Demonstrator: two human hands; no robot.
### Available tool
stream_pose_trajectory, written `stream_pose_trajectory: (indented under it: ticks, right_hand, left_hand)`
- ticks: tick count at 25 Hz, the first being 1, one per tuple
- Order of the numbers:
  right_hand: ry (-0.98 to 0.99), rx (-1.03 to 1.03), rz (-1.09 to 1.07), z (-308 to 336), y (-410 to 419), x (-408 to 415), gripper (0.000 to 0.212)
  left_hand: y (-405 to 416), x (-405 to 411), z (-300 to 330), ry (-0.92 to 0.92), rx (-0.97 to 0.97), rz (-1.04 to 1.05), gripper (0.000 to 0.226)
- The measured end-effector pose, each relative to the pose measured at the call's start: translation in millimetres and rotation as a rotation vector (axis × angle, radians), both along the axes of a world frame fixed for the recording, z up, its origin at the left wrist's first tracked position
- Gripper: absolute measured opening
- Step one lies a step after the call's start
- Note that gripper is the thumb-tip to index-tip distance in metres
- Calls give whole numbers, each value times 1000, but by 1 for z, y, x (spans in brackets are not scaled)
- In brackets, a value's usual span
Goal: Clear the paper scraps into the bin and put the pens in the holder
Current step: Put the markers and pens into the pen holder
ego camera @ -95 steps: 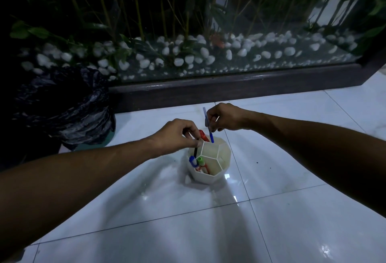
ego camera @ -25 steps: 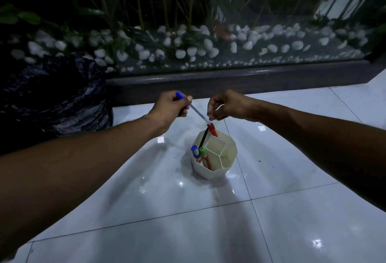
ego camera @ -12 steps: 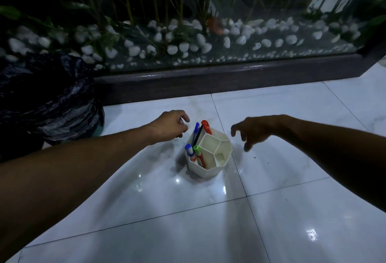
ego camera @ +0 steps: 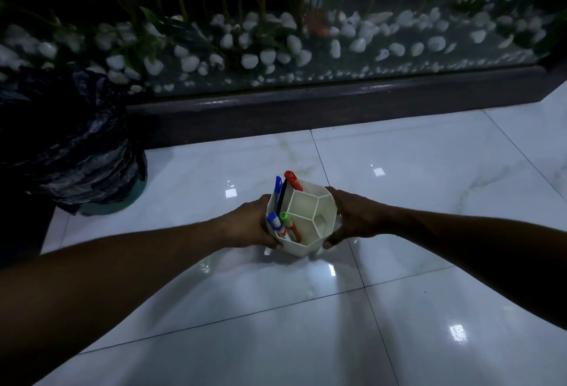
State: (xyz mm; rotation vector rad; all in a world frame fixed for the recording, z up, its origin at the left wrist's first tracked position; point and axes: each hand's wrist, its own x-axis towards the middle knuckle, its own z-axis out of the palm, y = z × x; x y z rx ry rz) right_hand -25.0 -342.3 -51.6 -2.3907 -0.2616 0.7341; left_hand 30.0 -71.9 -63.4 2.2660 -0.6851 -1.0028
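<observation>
Your hands have closed in on the holder [ego camera: 310,226]: your left hand [ego camera: 250,226] and right hand [ego camera: 352,220] now grip its opposite sides, pens [ego camera: 277,194] inside, right of the bin [ego camera: 70,152].

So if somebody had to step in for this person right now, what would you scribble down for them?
Left hand and right hand: both grip the white pen holder from either side, just over the tiled floor.
Pens: all standing in the holder's left compartments; the others look empty.
Bin: black-lined, far left by the planter.
Done: no loose pens or paper scraps visible on the floor.
Left: probably only setting the holder down where it belongs.
</observation>
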Motion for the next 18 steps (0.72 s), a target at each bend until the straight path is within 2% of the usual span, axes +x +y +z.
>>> stream_pose_trajectory:
  ticks: [6, 9, 12, 14, 18]
  right_hand:
    - [-55, 89, -121, 7, -7, 21, 104]
    - [-77, 52, -164, 21, -7, 30, 106]
    - [-17, 46, -197, 56, -5, 27, 109]
    - [-2, 49, -197, 94, 0, 24, 109]
    - [15, 74, -195, 211, 17, 25, 106]
  left_hand:
    - [-5, 16, 1, 36, -145, 224, 88]
    - [-12, 21, 24, 76, -187, 319, 98]
    - [-16, 15, 56, 154, -176, 368, 100]
    - [-13, 9, 93, 176, -190, 379, 99]
    - [4, 5, 215, 222, -236, 426, 97]
